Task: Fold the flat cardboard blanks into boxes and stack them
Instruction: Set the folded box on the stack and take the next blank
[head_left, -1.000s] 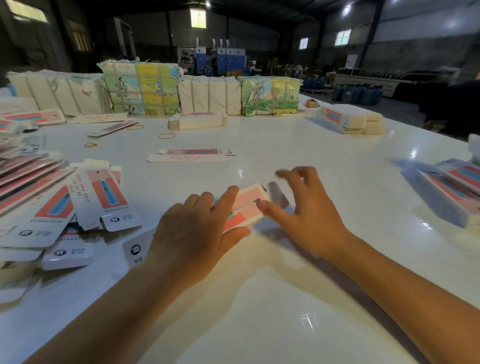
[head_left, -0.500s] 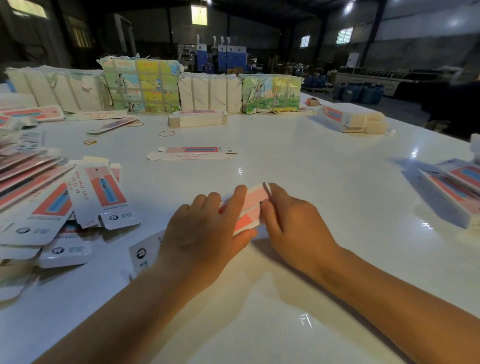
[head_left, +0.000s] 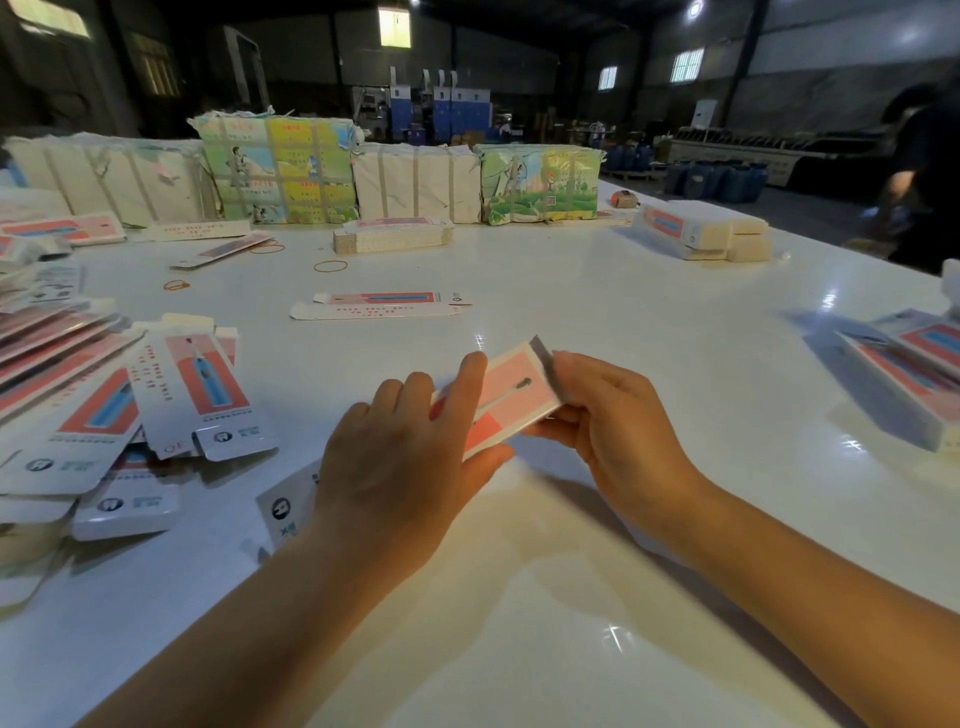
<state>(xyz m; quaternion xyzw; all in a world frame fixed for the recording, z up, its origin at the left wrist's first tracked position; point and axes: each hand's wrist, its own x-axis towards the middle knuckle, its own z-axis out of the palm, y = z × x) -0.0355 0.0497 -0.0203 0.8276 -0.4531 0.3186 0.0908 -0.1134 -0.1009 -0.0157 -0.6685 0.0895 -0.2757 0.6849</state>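
- The half-formed box (head_left: 506, 397) sits between both hands, just above the white worktop (head_left: 623, 338), its long axis running from near-left to far-right.
- The left hand (head_left: 400, 462) grips the near-left end, fingers draped over the top.
- The right hand (head_left: 610, 421) pinches the far-right end by the open flap (head_left: 543, 353), so it seems best placed to tuck it.
- Flat blanks (head_left: 104, 405) lie well to the left.

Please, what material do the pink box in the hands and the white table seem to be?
Box: apparently thin printed card, matte; its edges look thin and creased. Table: a hard, glossy white surface, perhaps laminate or painted board; it mirrors the lamps as bright spots.
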